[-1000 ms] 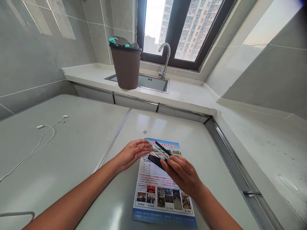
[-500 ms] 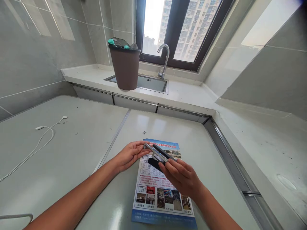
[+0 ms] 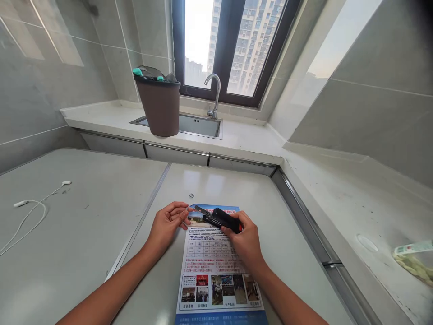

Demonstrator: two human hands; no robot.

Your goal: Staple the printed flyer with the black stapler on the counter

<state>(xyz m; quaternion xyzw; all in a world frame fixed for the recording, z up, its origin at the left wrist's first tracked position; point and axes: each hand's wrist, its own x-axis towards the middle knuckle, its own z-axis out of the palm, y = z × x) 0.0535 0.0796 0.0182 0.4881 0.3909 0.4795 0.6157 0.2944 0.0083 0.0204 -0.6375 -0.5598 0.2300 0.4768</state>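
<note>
My right hand [image 3: 246, 234] grips a black stapler [image 3: 226, 220] by its rear end, where a bit of red shows. The stapler's narrow metal part points left from the black body. My left hand [image 3: 169, 223] is at that metal tip, thumb and forefinger pinched close together and the other fingers curled. Whatever small thing is between those fingertips, I cannot make out. Under both hands lies a printed leaflet [image 3: 219, 266] with a table and photos. Just beyond its top edge are small staple pieces [image 3: 191, 195] on the white table [image 3: 270, 253].
White earphones [image 3: 43, 203] with their cord lie on the left. A brown bin [image 3: 160, 108] with bottles stands on the far counter by the sink [image 3: 203, 126] and tap [image 3: 216, 90]. A green-and-white packet [image 3: 414, 259] is at the right on the ledge.
The stapler has turned so its black body faces up, and its spread parts look closer together. My left fingers stay at its metal tip. The view has shifted right, bringing the packet into sight.
</note>
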